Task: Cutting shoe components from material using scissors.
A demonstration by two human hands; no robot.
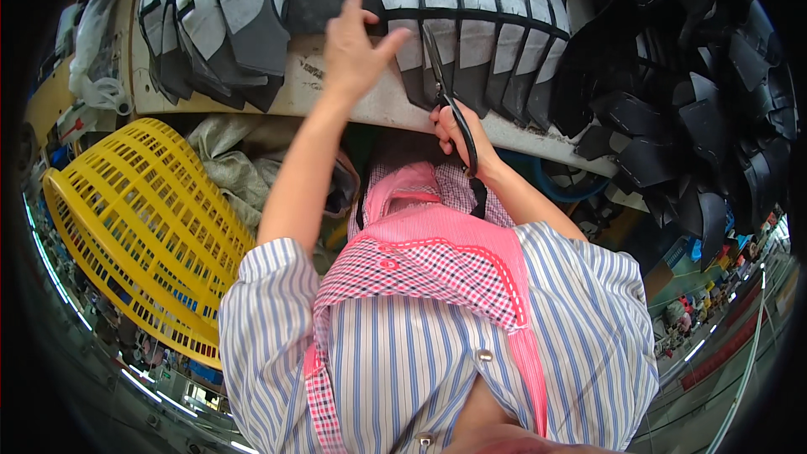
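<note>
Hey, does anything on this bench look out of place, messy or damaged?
Mostly orderly: the grey-and-black pieces lie in overlapping rows. The black pieces at the right are a loose, jumbled heap, and the yellow basket sits tilted beside the bench.

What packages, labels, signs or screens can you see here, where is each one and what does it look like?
No screens or signs are clear enough to tell.
White plastic bag: upper left, beside the bench, crumpled and bulging.
Small white tag with a red mark: left edge, below that bag, tilted.
Faint dark marks on the pale bench edge: near the left hand, too small to make out.
</note>
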